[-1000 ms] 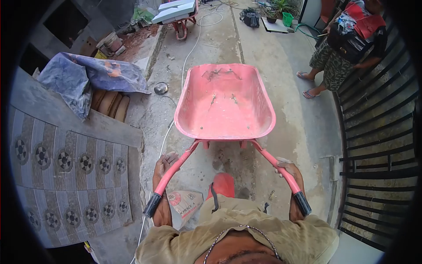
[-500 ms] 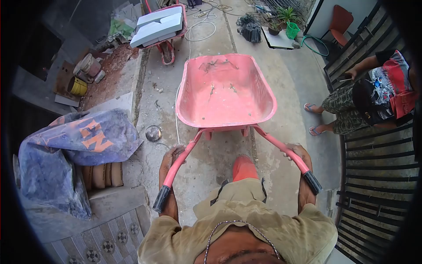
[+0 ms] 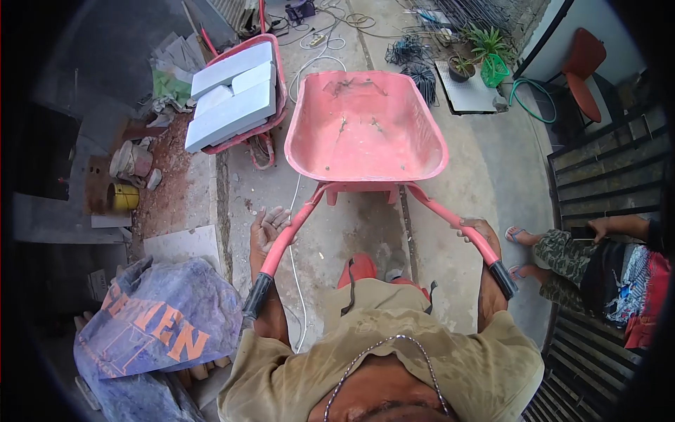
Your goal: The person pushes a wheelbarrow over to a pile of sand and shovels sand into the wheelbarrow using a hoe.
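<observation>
Pink wheelbarrow (image 3: 369, 165), tray (image 3: 362, 130) ahead, handles (image 3: 281, 246) at left hand (image 3: 270, 228), right hand (image 3: 481, 228)

Pink wheelbarrow (image 3: 365, 137), apparently camouflage shorts (image 3: 564, 254)

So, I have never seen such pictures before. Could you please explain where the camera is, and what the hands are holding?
There is no machine here: these are a person's bare hands. All pictures come from one camera on the person's head, looking forward and down.

In front is a pink wheelbarrow, with small specks in its tray. The right hand curls around its right bar. The left hand looks open, against the left bar.

On the concrete ground, ahead to the left, a second wheelbarrow carries pale slabs. Nearer, on the left, lies a bluish tarp. Another person is at the right.
</observation>
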Tool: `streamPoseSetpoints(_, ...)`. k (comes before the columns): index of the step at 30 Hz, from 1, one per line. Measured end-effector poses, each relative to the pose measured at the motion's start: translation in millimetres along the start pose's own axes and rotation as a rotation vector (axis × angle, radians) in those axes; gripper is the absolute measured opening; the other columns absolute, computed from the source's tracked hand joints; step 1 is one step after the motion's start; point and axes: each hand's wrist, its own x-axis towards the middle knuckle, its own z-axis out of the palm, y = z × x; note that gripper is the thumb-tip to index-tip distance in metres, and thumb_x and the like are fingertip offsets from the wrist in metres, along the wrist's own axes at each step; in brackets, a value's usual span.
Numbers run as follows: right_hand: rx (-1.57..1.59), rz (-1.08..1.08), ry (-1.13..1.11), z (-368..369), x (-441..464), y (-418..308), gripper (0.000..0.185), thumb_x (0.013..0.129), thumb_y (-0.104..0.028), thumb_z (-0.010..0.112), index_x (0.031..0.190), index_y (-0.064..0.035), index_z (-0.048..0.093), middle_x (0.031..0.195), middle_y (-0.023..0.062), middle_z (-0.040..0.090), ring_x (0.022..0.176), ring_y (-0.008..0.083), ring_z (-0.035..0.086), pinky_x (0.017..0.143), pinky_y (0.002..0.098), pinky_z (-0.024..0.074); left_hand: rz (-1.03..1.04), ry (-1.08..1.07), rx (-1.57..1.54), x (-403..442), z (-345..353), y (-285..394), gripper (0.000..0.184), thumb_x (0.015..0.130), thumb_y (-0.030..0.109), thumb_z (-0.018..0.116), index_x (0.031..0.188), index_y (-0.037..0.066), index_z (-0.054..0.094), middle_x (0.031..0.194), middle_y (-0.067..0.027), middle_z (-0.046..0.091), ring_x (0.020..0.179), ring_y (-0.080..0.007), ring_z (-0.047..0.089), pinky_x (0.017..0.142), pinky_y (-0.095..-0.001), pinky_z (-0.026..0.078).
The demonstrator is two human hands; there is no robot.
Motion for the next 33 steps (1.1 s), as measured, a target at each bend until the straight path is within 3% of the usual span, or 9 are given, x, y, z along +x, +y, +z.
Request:
streamPoseSetpoints(10, 0.013, -0.043, 0.130, 57.8, 296.9, -275.9, 0.040, 0.078, -0.019, 0.057, 0.110, 0.0043, 0.053, 0.087, 0.0094, 0.062, 0.058, 0.0084, 0.054, 0.043, 0.0185, 0.0425, -0.078, -0.208, -0.049, 338.2, 147.5, 226.9, 0.048, 0.083, 0.045, 0.051, 0.107, 0.004, 0.055, 0.104, -0.0185, 0.059, 0.080, -0.0306, 0.061, 0.065, -0.0607, 0.048)
streamPoseSetpoints(16, 0.109, -0.036, 0.111, 73.3, 468.5, -480.6, 0.039, 0.079, -0.017, 0.055, 0.111, 0.0032, 0.051, 0.084, 0.0081, 0.061, 0.057, 0.0083, 0.055, 0.043, 0.0176, 0.0431, -0.036, 0.006, -0.164, 552.5, 245.3, 361.7, 0.042, 0.078, 0.042, 0.057, 0.097, 0.005, 0.056, 0.096, -0.0142, 0.061, 0.078, -0.0302, 0.059, 0.070, -0.0601, 0.045)
streamPoseSetpoints(22, 0.105, 0.028, 0.114, 61.6, 662.2, -660.7, 0.029, 0.076, -0.020, 0.058, 0.096, 0.0015, 0.057, 0.072, 0.0066, 0.061, 0.049, 0.0092, 0.054, 0.041, 0.0185, 0.0432, -0.043, -0.013, -0.173, 781.6, 322.3, 473.5, 0.053, 0.076, 0.045, 0.059, 0.109, 0.006, 0.047, 0.095, -0.0116, 0.057, 0.070, -0.0275, 0.053, 0.065, -0.0558, 0.047)
streamPoseSetpoints(23, 0.048, -0.028, 0.259, 77.7, 673.8, -704.7, 0.028, 0.075, -0.020, 0.060, 0.092, 0.0015, 0.057, 0.065, 0.0056, 0.060, 0.045, 0.0103, 0.053, 0.040, 0.0200, 0.0432, -0.032, -0.045, -0.108, 805.0, 338.6, 487.5, 0.056, 0.075, 0.045, 0.060, 0.111, 0.005, 0.045, 0.101, -0.0131, 0.055, 0.075, -0.0277, 0.053, 0.066, -0.0551, 0.047)
streamPoseSetpoints(24, -0.131, 0.236, 0.278, 41.3, 723.0, -708.7, 0.035, 0.073, -0.020, 0.062, 0.099, 0.0029, 0.057, 0.064, 0.0056, 0.059, 0.045, 0.0106, 0.053, 0.039, 0.0209, 0.0432, 0.002, -0.073, -0.119, 841.6, 348.1, 506.5, 0.059, 0.074, 0.045, 0.061, 0.113, 0.005, 0.043, 0.105, -0.0144, 0.053, 0.079, -0.0283, 0.053, 0.067, -0.0550, 0.047)
streamPoseSetpoints(26, -0.017, -0.021, 0.210, 54.4, 790.1, -777.9, 0.037, 0.073, -0.021, 0.062, 0.102, 0.0024, 0.057, 0.065, 0.0062, 0.060, 0.046, 0.0111, 0.054, 0.039, 0.0213, 0.0435, -0.004, -0.067, -0.204, 901.9, 348.9, 535.8, 0.062, 0.074, 0.046, 0.060, 0.116, 0.005, 0.041, 0.110, -0.0163, 0.050, 0.087, -0.0296, 0.052, 0.070, -0.0561, 0.046)
streamPoseSetpoints(27, -0.039, 0.079, 0.170, 46.4, 815.2, -796.2, 0.036, 0.073, -0.022, 0.062, 0.101, 0.0018, 0.058, 0.065, 0.0063, 0.060, 0.046, 0.0114, 0.054, 0.039, 0.0214, 0.0435, -0.040, -0.030, -0.279, 926.1, 341.5, 546.2, 0.063, 0.074, 0.047, 0.060, 0.117, 0.005, 0.040, 0.112, -0.0168, 0.049, 0.090, -0.0304, 0.052, 0.071, -0.0572, 0.045)
streamPoseSetpoints(30, 0.121, 0.117, 0.035, 9.7, 910.0, -892.8, 0.030, 0.078, -0.021, 0.058, 0.100, -0.0003, 0.057, 0.069, 0.0067, 0.060, 0.047, 0.0120, 0.054, 0.040, 0.0231, 0.0454, -0.021, -0.054, -0.197, 1004.5, 449.5, 598.3, 0.060, 0.074, 0.047, 0.060, 0.113, 0.005, 0.042, 0.109, -0.0151, 0.049, 0.088, -0.0292, 0.052, 0.072, -0.0575, 0.044)
streamPoseSetpoints(33, -0.132, 0.065, 0.091, 13.1, 975.4, -1011.4, 0.031, 0.081, -0.023, 0.056, 0.103, -0.0014, 0.055, 0.070, 0.0068, 0.059, 0.047, 0.0124, 0.054, 0.040, 0.0227, 0.0458, -0.041, -0.057, -0.132, 1087.2, 502.9, 638.8, 0.061, 0.074, 0.049, 0.060, 0.112, 0.005, 0.042, 0.107, -0.0130, 0.046, 0.083, -0.0284, 0.051, 0.074, -0.0523, 0.044)
